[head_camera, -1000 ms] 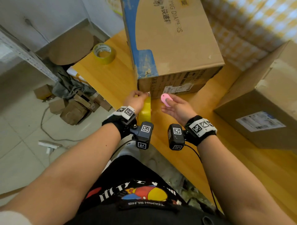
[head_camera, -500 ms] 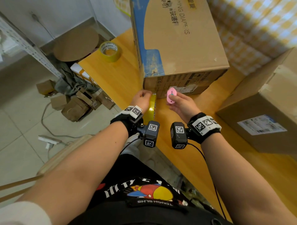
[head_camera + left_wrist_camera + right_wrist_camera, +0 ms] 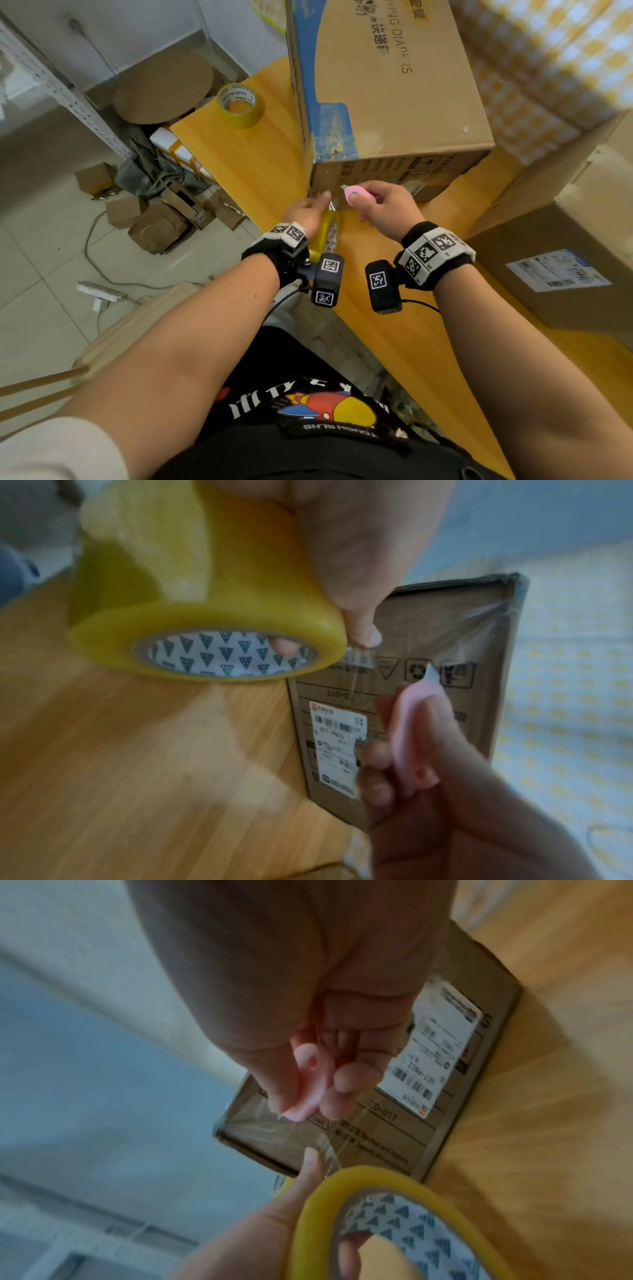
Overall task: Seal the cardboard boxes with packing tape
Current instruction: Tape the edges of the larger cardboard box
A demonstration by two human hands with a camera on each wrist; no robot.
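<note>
A large cardboard box (image 3: 394, 89) with blue print stands on the orange table (image 3: 246, 161). My left hand (image 3: 308, 210) grips a yellow tape roll (image 3: 205, 610) close to the box's near side (image 3: 445, 653), a finger inside its core. A clear strip of tape (image 3: 455, 631) runs from the roll up to the box's top corner. My right hand (image 3: 383, 209) pinches a small pink cutter (image 3: 356, 195), its blade tip (image 3: 430, 673) at the stretched strip. In the right wrist view the cutter (image 3: 308, 1074) sits just above the tape strip (image 3: 274, 1123).
A second tape roll (image 3: 239, 104) lies on the table's far left corner. Another brown box (image 3: 565, 240) with a shipping label stands at the right. Cardboard scraps (image 3: 154, 219) and a power strip (image 3: 99, 293) lie on the tiled floor to the left.
My right hand has brought the pink cutter forward and left to the tape strip at the box's near side. My left hand and roll have moved closer to the box.
</note>
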